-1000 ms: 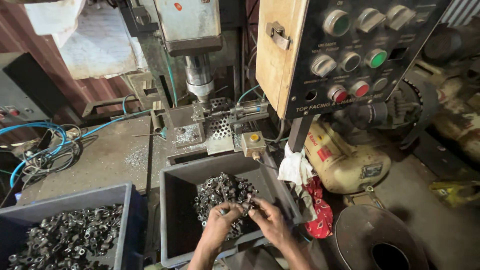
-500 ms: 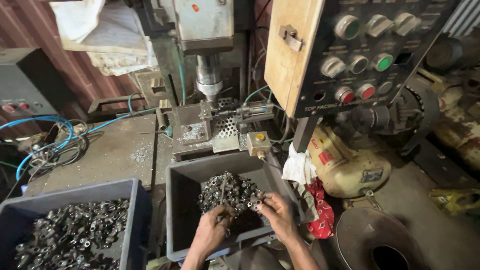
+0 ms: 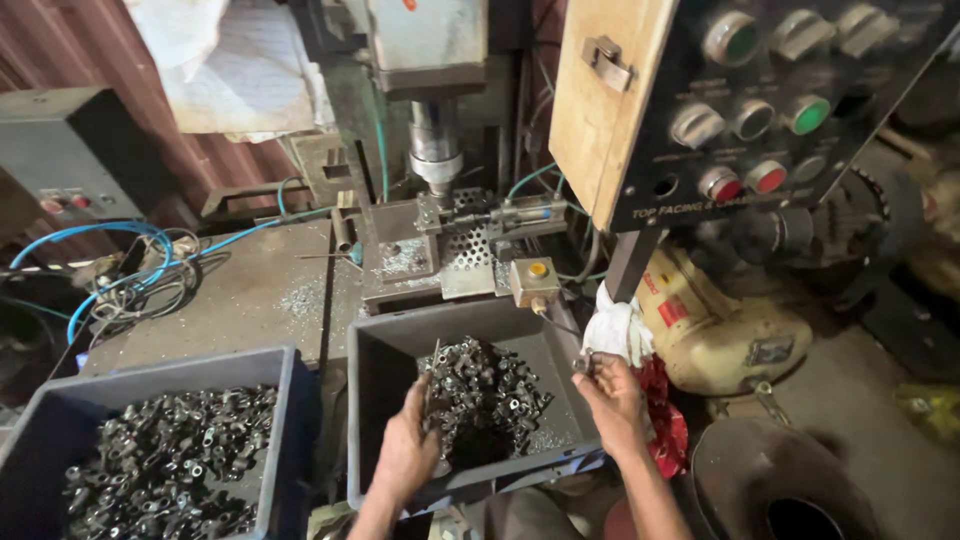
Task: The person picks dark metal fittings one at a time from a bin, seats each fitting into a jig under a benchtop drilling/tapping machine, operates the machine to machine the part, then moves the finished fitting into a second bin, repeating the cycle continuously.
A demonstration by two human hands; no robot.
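The right hand (image 3: 612, 398) pinches one small metal part (image 3: 582, 366) between thumb and fingertips, raised just above the right rim of the grey bin (image 3: 375, 400). The left hand (image 3: 408, 445) lies half-curled on the left flank of the heap of parts (image 3: 485, 395) inside that bin, its fingers in among the pieces; whether it grips any I cannot tell. The parts look like short dark steel fittings with holes through them, dull and probably oily. Judged so, each is light, rigid and unbreakable, likely slick and perhaps burred at the edges, so a fingertip pinch across the body suits one piece, while a scoop would carry real weight. A second bin (image 3: 290, 400) of similar parts sits to the left, the drill spindle (image 3: 436, 150) and its fixture (image 3: 470, 235) beyond, a button panel (image 3: 690, 190) at upper right.
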